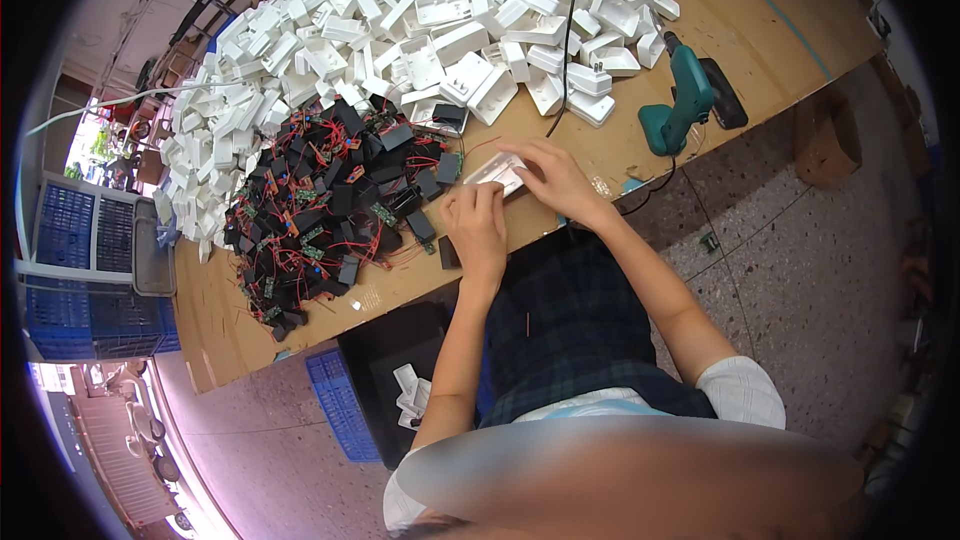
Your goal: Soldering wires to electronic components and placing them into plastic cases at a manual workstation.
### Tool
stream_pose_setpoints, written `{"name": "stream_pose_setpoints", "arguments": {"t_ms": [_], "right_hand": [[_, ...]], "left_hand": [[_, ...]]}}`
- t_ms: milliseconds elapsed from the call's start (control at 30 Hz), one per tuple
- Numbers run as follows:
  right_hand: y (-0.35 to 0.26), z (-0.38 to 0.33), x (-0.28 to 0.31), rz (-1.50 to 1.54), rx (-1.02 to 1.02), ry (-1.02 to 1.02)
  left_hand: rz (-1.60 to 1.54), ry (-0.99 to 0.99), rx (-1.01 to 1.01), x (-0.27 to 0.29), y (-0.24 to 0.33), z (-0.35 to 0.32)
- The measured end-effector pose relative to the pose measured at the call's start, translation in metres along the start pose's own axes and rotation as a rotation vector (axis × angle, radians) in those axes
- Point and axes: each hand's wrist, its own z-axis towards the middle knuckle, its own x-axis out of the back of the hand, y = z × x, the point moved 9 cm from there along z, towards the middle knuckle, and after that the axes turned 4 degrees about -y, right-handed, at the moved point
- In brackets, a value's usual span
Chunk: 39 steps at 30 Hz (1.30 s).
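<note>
Between my two hands, near the table's front edge, is a white plastic housing, a shallow open shell. My left hand grips its near left end with bent fingers. At the other end, my right hand closes on it with thumb and fingers. Small details inside the shell are too fine to make out. Just left of my left hand spreads a heap of black boxes with red wires and green circuit boards. One black block lies by my left wrist.
White plastic housings form a large pile across the back. A green electric screwdriver stands at the right, its cord running over the table edge. A black cable crosses the pile. Below are a blue crate and a black bin holding white parts.
</note>
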Motion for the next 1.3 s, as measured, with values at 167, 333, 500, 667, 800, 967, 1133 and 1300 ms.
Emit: {"name": "stream_pose_setpoints", "arguments": {"t_ms": [167, 333, 500, 667, 800, 967, 1133, 1300], "right_hand": [[0.003, -0.029, 0.008, -0.098, 0.154, 0.105], [0.006, -0.091, 0.055, -0.327, -0.003, 0.633], [0.035, -0.138, 0.107, -0.393, -0.197, 1.012], [0.083, -0.12, 0.147, -0.325, -0.319, 0.974], [0.125, -0.082, 0.189, -0.073, -0.436, 0.661], [0.098, -0.074, 0.189, 0.16, -0.217, 0.633], [0.028, -0.135, 0.131, 0.379, -0.162, 0.414], [0.007, -0.188, 0.06, 0.533, -0.255, 0.239]], "left_hand": [[0.155, -0.001, -0.105, -0.011, 0.026, -0.003], [0.265, 0.14, -0.07, -0.014, 0.027, -0.007], [0.241, 0.099, -0.045, -0.033, 0.02, -0.013], [0.274, 0.163, -0.031, -0.03, 0.021, -0.014], [0.267, 0.165, -0.009, -0.031, 0.02, -0.014], [0.229, 0.153, 0.018, -0.033, 0.017, -0.014], [0.231, 0.137, 0.034, -0.035, 0.016, -0.015], [0.238, 0.152, 0.028, -0.034, 0.012, -0.017]]}}
